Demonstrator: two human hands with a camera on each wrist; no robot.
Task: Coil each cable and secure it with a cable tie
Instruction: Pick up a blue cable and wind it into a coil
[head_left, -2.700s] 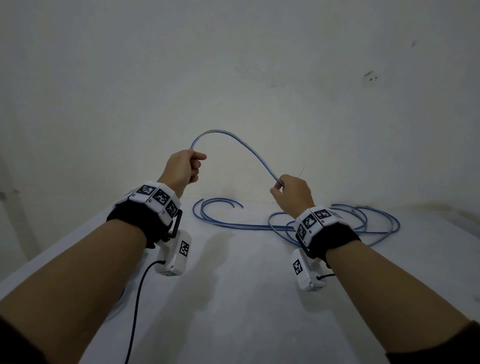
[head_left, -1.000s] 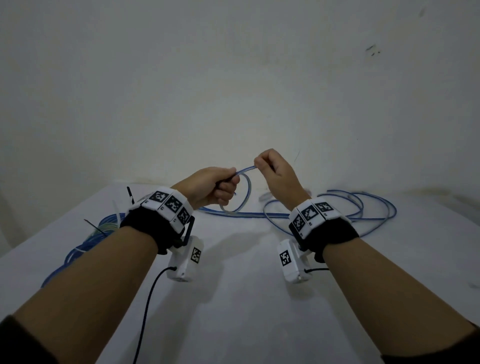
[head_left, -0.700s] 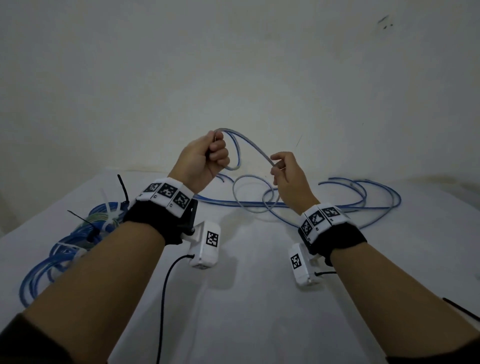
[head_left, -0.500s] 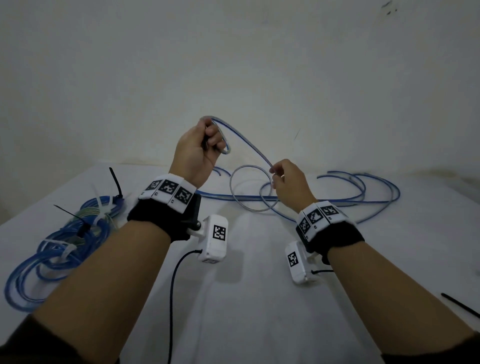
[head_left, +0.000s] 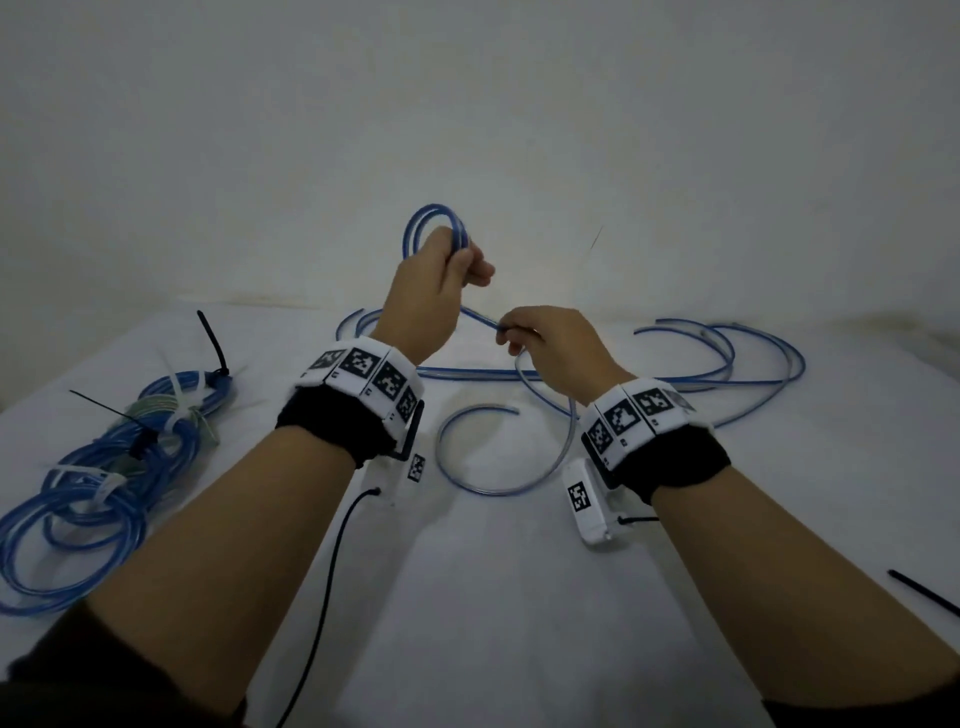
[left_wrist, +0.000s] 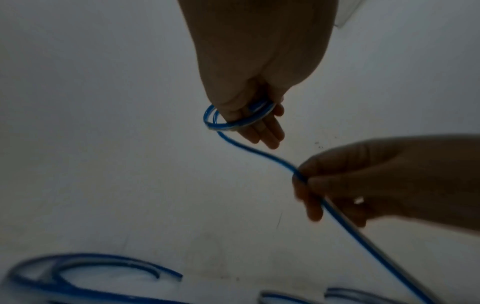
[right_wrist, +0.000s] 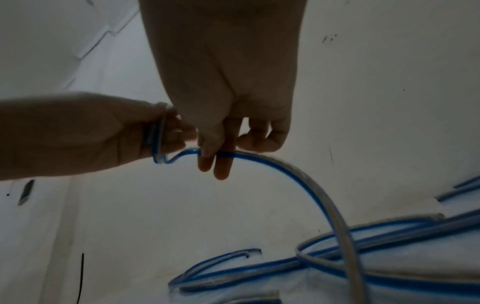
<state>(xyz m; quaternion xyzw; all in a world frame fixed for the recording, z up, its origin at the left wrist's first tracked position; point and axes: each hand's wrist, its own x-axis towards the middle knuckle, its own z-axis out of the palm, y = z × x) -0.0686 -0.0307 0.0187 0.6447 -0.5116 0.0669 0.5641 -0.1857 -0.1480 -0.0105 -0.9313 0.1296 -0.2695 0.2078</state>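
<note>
A long blue cable (head_left: 675, 370) lies in loose curves across the far side of the white table (head_left: 493, 597). Its near end is wound into a small coil (head_left: 435, 222) of two turns, raised above the table. My left hand (head_left: 462, 265) grips that coil, which in the left wrist view runs round the fingers (left_wrist: 259, 125) as a coil (left_wrist: 231, 123). A short straight run of cable leads down to my right hand (head_left: 511, 332), which pinches the cable between thumb and fingers (right_wrist: 221, 162). From there the cable (right_wrist: 324, 205) drops to the table.
A pile of coiled blue cables (head_left: 119, 457) bound with white and black ties lies at the left edge. One black tie (head_left: 212, 340) sticks up from it. A loose black cable tie (head_left: 922, 591) lies at the right edge. A wall stands right behind the table.
My left hand has risen and now holds two small turns instead of one. My right hand stays low, pinching the cable closer to the left hand.
</note>
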